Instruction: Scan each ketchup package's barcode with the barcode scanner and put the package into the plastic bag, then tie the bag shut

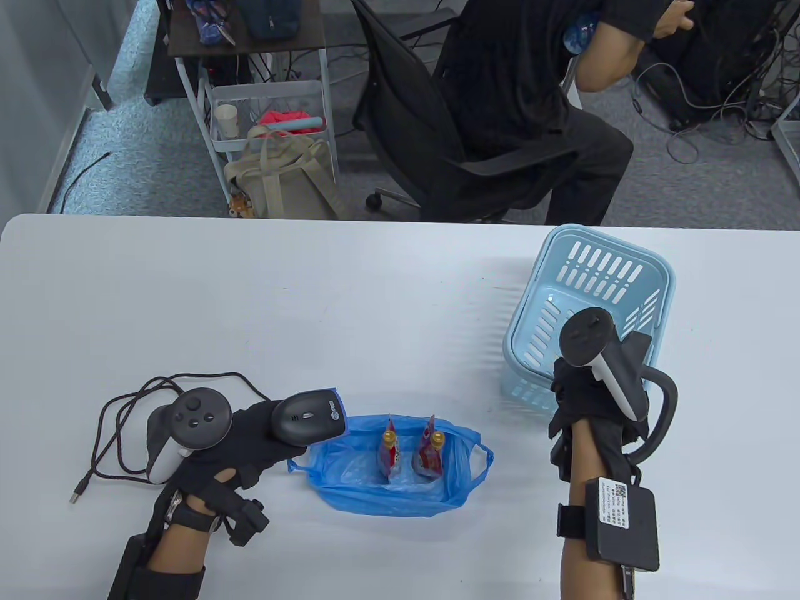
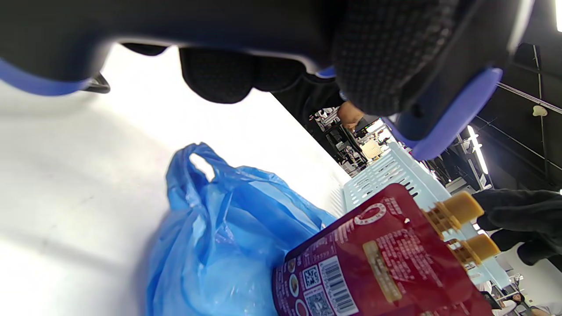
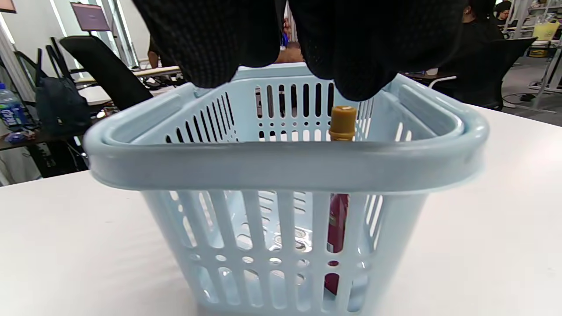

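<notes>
My left hand [image 1: 265,440] grips the black barcode scanner [image 1: 307,414], whose head points right over the blue plastic bag [image 1: 350,494]. Two red ketchup packages [image 1: 390,449] [image 1: 430,451] stand upright in the open bag. In the left wrist view the scanner [image 2: 175,22] fills the top, above a package's barcode [image 2: 338,285]. My right hand [image 1: 578,390] hovers at the near rim of the light blue basket [image 1: 650,275], its fingers [image 3: 210,39] hanging loosely and holding nothing. One more ketchup package [image 3: 338,219] stands inside the basket [image 3: 285,166].
The scanner's black cable [image 1: 125,425] loops on the table left of my left hand and ends in a loose USB plug [image 1: 77,497]. A person on an office chair [image 1: 431,156] sits beyond the table's far edge.
</notes>
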Tool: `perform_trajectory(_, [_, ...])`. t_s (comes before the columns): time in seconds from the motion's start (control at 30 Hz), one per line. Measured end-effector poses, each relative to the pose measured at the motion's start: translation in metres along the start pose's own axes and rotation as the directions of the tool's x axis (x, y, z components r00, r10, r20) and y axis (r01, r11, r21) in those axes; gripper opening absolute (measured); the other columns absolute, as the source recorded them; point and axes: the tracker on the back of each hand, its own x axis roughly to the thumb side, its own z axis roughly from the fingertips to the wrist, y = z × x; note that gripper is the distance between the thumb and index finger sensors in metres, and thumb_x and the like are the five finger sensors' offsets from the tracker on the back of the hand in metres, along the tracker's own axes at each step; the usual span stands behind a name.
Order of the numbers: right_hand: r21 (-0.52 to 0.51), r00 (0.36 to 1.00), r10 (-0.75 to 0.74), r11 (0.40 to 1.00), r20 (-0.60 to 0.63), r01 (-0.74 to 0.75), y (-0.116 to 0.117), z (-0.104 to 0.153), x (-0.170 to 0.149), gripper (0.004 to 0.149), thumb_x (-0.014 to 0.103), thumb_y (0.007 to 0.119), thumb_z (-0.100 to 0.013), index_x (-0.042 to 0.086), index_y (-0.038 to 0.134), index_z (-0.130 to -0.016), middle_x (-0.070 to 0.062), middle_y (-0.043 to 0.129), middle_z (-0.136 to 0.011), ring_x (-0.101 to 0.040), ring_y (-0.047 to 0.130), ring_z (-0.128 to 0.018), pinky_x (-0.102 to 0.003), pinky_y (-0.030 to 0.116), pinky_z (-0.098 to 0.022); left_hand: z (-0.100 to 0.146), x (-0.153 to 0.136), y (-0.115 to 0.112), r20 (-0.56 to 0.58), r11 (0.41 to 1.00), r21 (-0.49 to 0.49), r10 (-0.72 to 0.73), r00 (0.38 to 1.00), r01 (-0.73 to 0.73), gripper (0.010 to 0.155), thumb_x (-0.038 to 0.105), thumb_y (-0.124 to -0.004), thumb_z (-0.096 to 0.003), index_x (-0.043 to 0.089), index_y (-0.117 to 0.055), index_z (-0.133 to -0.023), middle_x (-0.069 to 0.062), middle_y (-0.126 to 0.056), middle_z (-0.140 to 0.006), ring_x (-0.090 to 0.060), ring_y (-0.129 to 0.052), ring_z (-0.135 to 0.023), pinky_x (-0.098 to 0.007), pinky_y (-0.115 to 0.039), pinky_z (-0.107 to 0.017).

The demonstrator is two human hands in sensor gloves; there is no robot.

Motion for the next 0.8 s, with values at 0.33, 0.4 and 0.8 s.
perform_trajectory(0.33, [0.034, 0.995, 0.044, 0.999, -0.089, -0.041, 0.011, -0.021, -0.005, 0.059, 0.029, 0.078, -0.053, 0.013, 0.059, -0.107, -0.03, 0.058, -0.108, -0.047, 0.074, -0.083, -0.051, 0.072, -0.053, -0.002, 0.0, 0.0, -0.015, 1.0, -0.003, -0.009, 1.0, 0.009, 0.051, 0.047, -0.09, -0.0434, 0.026, -0.083, -0.09, 0.0, -0.086, -0.089, -0.031, -0.096, -0.073, -0.053, -0.075, -0.062])
perform_trajectory(0.4, [0.028, 0.994, 0.06, 0.998, -0.095, -0.058, 0.011, -0.023, -0.005, 0.059, 0.029, 0.078, -0.053, 0.013, 0.06, -0.107, -0.029, 0.059, -0.108, -0.047, 0.074, -0.082, -0.051, 0.072, -0.053, -0.002, -0.001, 0.0, -0.017, 1.0, -0.002, -0.009, 1.0, 0.009, 0.051, 0.047, -0.09, -0.0434, 0.026, -0.083, -0.09, 0.0, -0.086, -0.089, -0.031, -0.096, -0.073, -0.053, -0.075, -0.062])
perform_trajectory(0.8, [0.039, 0.987, 0.052, 0.998, -0.15, -0.047, 0.018, -0.038, -0.01, 0.058, 0.028, 0.078, -0.053, 0.013, 0.061, -0.106, -0.029, 0.06, -0.107, -0.047, 0.074, -0.083, -0.051, 0.072, -0.053, -0.001, -0.001, 0.001, -0.023, 1.0, 0.002, -0.021, 1.0, 0.021, 0.051, 0.046, -0.09, -0.0435, 0.026, -0.083, -0.09, 0.0, -0.086, -0.089, -0.031, -0.096, -0.072, -0.053, -0.075, -0.062])
